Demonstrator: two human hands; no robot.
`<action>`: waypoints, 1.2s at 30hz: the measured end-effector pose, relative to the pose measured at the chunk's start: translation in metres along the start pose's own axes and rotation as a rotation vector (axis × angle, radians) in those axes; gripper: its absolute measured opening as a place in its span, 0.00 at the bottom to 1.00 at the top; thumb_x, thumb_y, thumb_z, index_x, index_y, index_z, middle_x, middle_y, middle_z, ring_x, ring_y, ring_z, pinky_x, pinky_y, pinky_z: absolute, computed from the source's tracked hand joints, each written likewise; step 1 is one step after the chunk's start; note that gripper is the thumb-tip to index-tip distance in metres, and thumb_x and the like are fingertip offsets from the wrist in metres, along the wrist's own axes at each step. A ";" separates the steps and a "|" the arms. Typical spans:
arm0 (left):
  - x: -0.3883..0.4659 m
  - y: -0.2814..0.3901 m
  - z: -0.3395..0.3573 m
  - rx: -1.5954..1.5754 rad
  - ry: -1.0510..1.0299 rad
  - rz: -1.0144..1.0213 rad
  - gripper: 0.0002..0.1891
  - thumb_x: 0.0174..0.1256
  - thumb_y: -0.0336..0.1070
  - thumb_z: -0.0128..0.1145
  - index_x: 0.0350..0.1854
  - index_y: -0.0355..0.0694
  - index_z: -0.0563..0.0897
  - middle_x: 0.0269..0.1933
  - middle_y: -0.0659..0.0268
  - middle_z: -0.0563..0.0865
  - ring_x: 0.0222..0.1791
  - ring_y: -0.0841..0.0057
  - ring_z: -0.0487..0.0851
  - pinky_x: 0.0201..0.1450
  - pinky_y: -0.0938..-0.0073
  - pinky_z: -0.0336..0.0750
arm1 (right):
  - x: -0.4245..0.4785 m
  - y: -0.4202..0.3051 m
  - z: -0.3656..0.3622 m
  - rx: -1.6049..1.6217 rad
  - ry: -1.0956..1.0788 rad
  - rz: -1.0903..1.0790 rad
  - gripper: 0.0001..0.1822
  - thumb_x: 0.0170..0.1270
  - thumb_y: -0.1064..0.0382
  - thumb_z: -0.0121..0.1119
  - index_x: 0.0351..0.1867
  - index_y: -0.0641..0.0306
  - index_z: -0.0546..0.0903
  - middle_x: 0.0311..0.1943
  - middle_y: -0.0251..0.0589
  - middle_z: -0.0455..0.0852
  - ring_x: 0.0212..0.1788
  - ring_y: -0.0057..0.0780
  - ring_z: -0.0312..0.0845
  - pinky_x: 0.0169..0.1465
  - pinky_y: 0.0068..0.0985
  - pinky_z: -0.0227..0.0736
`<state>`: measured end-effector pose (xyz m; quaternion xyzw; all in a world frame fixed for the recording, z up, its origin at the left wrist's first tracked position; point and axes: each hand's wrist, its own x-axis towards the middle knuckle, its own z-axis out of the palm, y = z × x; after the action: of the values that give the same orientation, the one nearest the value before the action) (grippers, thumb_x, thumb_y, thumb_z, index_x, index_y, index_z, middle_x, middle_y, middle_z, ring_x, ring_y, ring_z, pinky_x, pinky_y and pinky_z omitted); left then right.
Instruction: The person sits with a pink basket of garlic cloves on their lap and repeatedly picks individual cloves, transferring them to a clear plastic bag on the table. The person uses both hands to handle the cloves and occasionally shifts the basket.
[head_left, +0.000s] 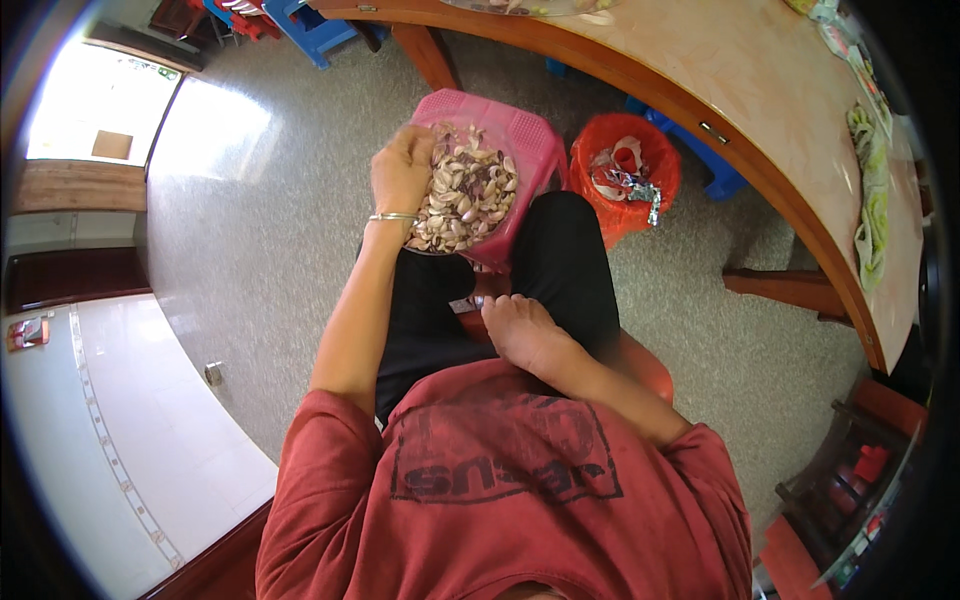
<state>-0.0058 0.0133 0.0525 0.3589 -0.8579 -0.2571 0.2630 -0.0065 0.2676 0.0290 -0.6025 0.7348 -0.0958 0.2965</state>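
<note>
Garlic cloves (461, 202), with some darker pieces among them, fill a round clear-rimmed tray (517, 217). It rests on a pink plastic stool (536, 135) before my knees. My left hand (405, 169), with a bracelet on the wrist, is at the tray's left side, its fingers bent down over the cloves. Whether it grips the rim or a clove is hidden by the hand. Between my thighs, above the front of the seat, my right hand (521, 330) has its fingers curled. What lies inside those fingers, if anything, is out of sight.
A bin with a red liner (585, 172) holding foil and scraps stands right of the stool. A wood-edged table (720, 67) curves around the upper right, bearing a cloth (870, 195). My red seat (649, 367) is beneath me. Tiled wall (187, 390) lies left.
</note>
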 end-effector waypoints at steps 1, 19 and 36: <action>0.003 0.013 -0.006 -0.102 0.099 0.039 0.09 0.69 0.40 0.61 0.45 0.44 0.87 0.32 0.61 0.89 0.32 0.74 0.86 0.38 0.70 0.78 | 0.001 0.002 0.006 -0.017 0.021 -0.004 0.09 0.64 0.68 0.51 0.43 0.68 0.77 0.38 0.52 0.85 0.43 0.46 0.85 0.46 0.39 0.81; 0.110 0.130 -0.086 -0.133 0.484 0.550 0.10 0.63 0.35 0.61 0.43 0.37 0.86 0.31 0.59 0.88 0.31 0.71 0.86 0.37 0.73 0.79 | 0.001 0.005 0.002 -0.032 0.016 -0.005 0.09 0.65 0.67 0.50 0.43 0.68 0.77 0.38 0.53 0.84 0.43 0.49 0.83 0.46 0.41 0.80; -0.002 -0.011 0.033 0.384 -0.464 0.094 0.14 0.58 0.31 0.58 0.48 0.43 0.83 0.51 0.49 0.84 0.50 0.49 0.84 0.52 0.53 0.77 | 0.000 0.002 -0.001 0.001 -0.022 -0.008 0.14 0.67 0.67 0.48 0.52 0.68 0.77 0.39 0.52 0.86 0.44 0.48 0.84 0.47 0.41 0.80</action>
<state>-0.0203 0.0165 0.0213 0.2935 -0.9437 -0.1527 -0.0012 -0.0083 0.2681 0.0287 -0.6064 0.7289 -0.0909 0.3045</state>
